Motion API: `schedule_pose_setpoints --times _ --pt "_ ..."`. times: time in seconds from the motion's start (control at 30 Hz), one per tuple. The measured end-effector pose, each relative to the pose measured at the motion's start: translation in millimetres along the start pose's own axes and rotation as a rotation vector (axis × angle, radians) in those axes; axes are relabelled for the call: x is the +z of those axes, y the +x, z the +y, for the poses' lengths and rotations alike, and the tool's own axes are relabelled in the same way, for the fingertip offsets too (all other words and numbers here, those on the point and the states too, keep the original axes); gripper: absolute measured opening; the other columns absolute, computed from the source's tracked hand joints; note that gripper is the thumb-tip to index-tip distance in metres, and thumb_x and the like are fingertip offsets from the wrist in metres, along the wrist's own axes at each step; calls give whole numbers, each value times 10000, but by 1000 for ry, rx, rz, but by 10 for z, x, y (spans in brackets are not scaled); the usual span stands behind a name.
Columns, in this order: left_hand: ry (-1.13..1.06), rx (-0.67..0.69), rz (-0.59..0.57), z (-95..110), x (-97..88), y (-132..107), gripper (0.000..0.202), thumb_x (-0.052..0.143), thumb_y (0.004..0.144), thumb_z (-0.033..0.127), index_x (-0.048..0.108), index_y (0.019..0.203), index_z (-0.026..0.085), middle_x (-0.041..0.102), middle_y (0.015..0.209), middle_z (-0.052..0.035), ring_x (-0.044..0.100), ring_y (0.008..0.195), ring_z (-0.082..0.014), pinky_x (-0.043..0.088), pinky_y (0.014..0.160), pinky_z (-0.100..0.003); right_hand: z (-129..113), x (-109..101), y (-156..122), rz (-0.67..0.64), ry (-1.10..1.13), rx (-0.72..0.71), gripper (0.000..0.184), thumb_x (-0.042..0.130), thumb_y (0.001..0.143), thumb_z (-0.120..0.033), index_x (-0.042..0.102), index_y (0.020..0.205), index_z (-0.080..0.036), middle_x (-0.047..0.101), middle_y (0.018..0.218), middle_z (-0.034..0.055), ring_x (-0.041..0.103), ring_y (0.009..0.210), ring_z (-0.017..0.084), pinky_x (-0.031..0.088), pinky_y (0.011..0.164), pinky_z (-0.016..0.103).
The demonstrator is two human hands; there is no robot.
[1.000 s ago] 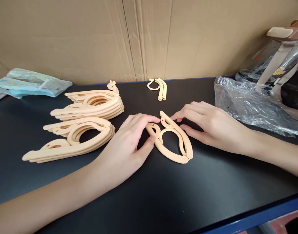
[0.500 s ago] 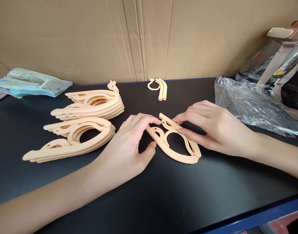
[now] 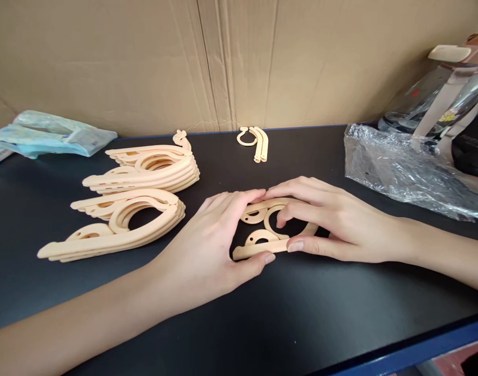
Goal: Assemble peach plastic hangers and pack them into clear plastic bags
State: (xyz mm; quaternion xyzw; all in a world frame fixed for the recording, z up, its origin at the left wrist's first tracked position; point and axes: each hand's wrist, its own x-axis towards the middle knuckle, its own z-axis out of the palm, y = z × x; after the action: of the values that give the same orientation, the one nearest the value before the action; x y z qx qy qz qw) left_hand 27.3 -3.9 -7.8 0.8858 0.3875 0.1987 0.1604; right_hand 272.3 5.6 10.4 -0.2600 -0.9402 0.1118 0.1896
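A beige plastic folding hanger (image 3: 247, 253), its arms folded in, lies on the dark table between my hands. My left hand (image 3: 211, 245) curves around its left end, with the thumb along the near arm and the fingers at the far one. From the right, my right hand (image 3: 341, 222) grips the hanger's other end, thumb on the near arm and one finger bent into the ring-shaped opening. Its right tip is partly hidden under that hand. To the left, a near stack of folded hangers (image 3: 117, 240) and a far stack of hangers (image 3: 145, 175) lie side by side.
Separate hanger pieces (image 3: 258, 143), a hook and two arms, lie near the cardboard wall (image 3: 145, 62). A blue plastic packet (image 3: 55, 136) is at back left. Crumpled clear plastic (image 3: 399, 169) and a transparent bottle (image 3: 454, 89) occupy the right, above the table's blue edge (image 3: 419, 347).
The folding hanger has turned from slanting to lying roughly left to right. My left hand has moved to the right around its end, and my right hand has closed in over the other end.
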Motion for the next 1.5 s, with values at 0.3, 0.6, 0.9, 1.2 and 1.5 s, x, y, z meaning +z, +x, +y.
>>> schedule_pose_setpoints --times 0.3,0.6,0.9,1.2,1.5 --pt "145 223 118 93 -35 -25 549 641 865 217 391 1355 212 570 1376 -71 542 1216 -243 426 948 -371 -90 34 16 28 157 187 179 599 956 -345 716 942 -209 567 1386 106 446 1369 257 447 1056 441" --pt "152 268 76 129 -48 -17 564 632 873 242 359 1366 203 556 1406 -85 545 1190 -246 421 936 -373 -145 54 18 6 355 288 60 673 905 -265 701 868 -225 592 1321 54 528 1242 200 472 1012 379" --pt "145 268 63 122 -44 -19 577 645 861 246 368 1364 202 563 1383 -74 536 1180 -231 408 939 -362 -140 45 27 -16 356 253 61 657 913 -266 692 882 -226 596 1295 69 491 1291 224 458 1035 391" --pt "199 169 186 124 -38 -10 567 658 823 259 408 1330 214 608 1292 -50 518 1187 -253 374 985 -389 -101 42 -13 60 105 145 354 706 874 -403 588 1125 -183 515 1417 142 496 1307 247 459 1052 429" --pt "231 111 255 135 -48 -32 522 648 827 283 438 1295 186 622 1259 -68 520 1153 -259 382 971 -384 43 -46 -12 71 -130 34 606 703 865 -454 452 1334 -162 608 1348 130 570 1217 276 471 963 439"
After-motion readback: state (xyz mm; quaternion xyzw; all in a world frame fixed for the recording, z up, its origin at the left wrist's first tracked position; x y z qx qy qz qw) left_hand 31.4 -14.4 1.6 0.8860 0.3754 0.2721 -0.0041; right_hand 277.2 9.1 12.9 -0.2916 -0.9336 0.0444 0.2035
